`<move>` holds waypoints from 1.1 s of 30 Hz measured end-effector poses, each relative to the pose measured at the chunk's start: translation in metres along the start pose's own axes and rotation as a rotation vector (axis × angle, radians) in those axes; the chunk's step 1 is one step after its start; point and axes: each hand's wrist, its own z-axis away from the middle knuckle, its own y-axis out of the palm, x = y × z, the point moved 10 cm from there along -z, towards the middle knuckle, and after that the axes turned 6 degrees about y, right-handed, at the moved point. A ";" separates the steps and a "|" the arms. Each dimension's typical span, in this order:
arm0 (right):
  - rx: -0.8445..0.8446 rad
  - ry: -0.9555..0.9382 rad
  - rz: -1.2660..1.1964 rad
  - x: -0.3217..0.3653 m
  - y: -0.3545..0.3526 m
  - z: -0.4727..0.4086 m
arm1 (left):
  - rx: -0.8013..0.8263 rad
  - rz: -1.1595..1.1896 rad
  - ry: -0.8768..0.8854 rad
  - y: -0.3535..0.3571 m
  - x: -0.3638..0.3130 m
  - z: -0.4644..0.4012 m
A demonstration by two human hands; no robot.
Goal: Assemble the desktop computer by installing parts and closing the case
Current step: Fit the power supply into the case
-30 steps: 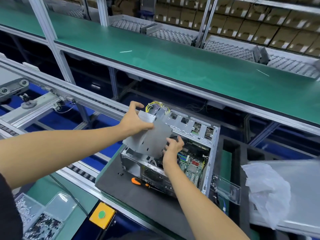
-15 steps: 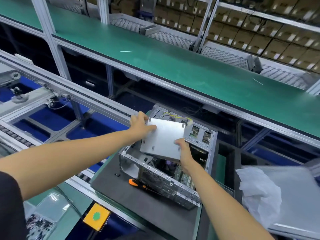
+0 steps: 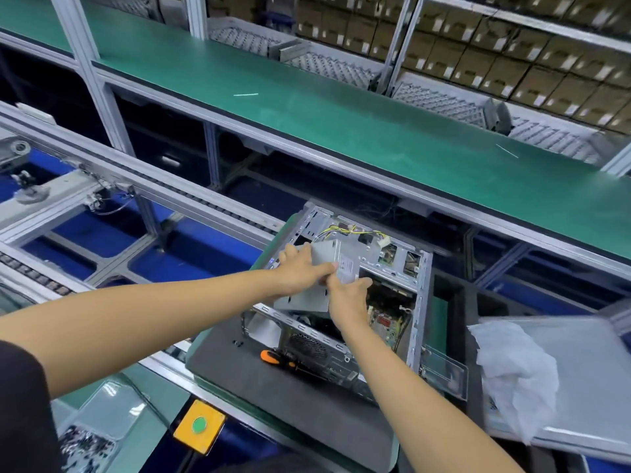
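Both hands grip a grey metal power supply (image 3: 309, 295) over the open computer case (image 3: 418, 302). The left hand (image 3: 300, 273) curls over its far-left edge; the right hand (image 3: 346, 300) pinches its near-right side. The box tilts, long axis running from seven to one o'clock, its yellow cables (image 3: 341, 230) trailing toward twelve. An orange screwdriver (image 3: 278, 359) lies on the black mat (image 3: 273, 404) at six o'clock of the hands.

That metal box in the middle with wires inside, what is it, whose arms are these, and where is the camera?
The camera sits on a person's head, looking down at their own arms. The box is an open computer case lying on a dark mat. The left hand and the right hand both hold a grey metal power supply, tilted over the case's opening, its yellow wires trailing behind. An orange-handled screwdriver lies beside the case. A loose side panel with white wrapping lies at right.
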 end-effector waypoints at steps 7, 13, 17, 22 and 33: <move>0.042 0.040 -0.208 -0.012 0.011 -0.005 | -0.010 0.075 0.076 0.028 -0.012 0.003; 0.074 0.175 -0.623 -0.040 0.015 0.000 | -0.022 -0.054 0.132 0.028 -0.008 -0.004; 0.197 0.167 -0.785 -0.031 0.023 0.004 | -0.087 -0.143 0.095 -0.001 0.004 -0.017; 0.318 0.153 -0.793 -0.021 0.042 0.004 | -0.025 -0.328 0.152 -0.021 0.004 -0.028; 0.351 0.143 -0.589 -0.016 0.057 0.003 | 0.030 -0.535 0.298 -0.020 0.018 -0.037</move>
